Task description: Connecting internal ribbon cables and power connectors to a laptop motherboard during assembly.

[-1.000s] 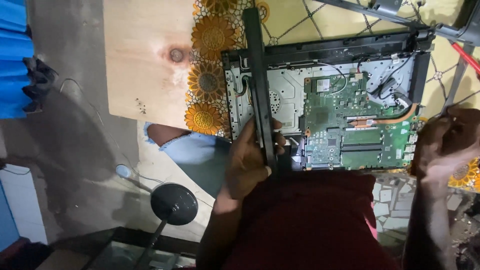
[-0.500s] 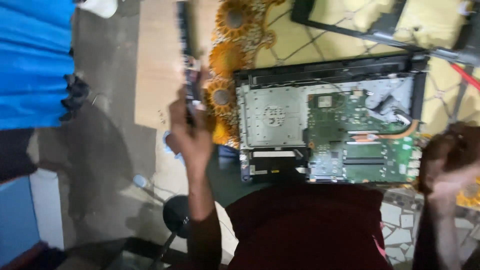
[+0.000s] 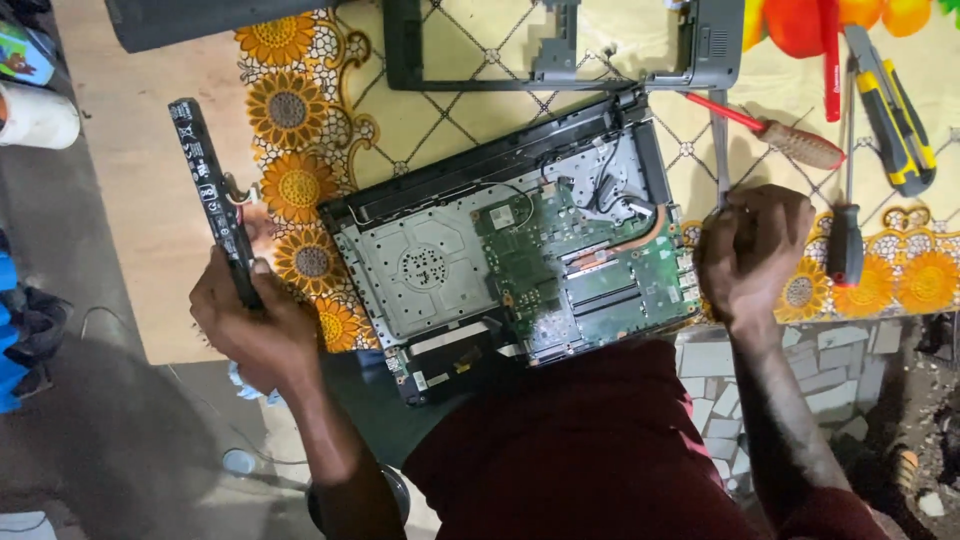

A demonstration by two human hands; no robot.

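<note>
Long black battery bar [image 3: 215, 195] is clear of the opened laptop [image 3: 520, 255], out over the bare wood to its left. My left hand [image 3: 250, 325] grips its near end, fingers clenched round it. My right hand [image 3: 750, 250] is closed in a fist by the laptop's right edge, near the screwdrivers [image 3: 790, 140]; whether it holds anything, I cannot tell.

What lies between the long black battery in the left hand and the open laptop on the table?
Nothing visible lies between them. The left hand holds the battery beside the laptop's left edge; between them only the sunflower tablecloth shows. The right hand, on the laptop's other side, grips a slim metal tool.
</note>
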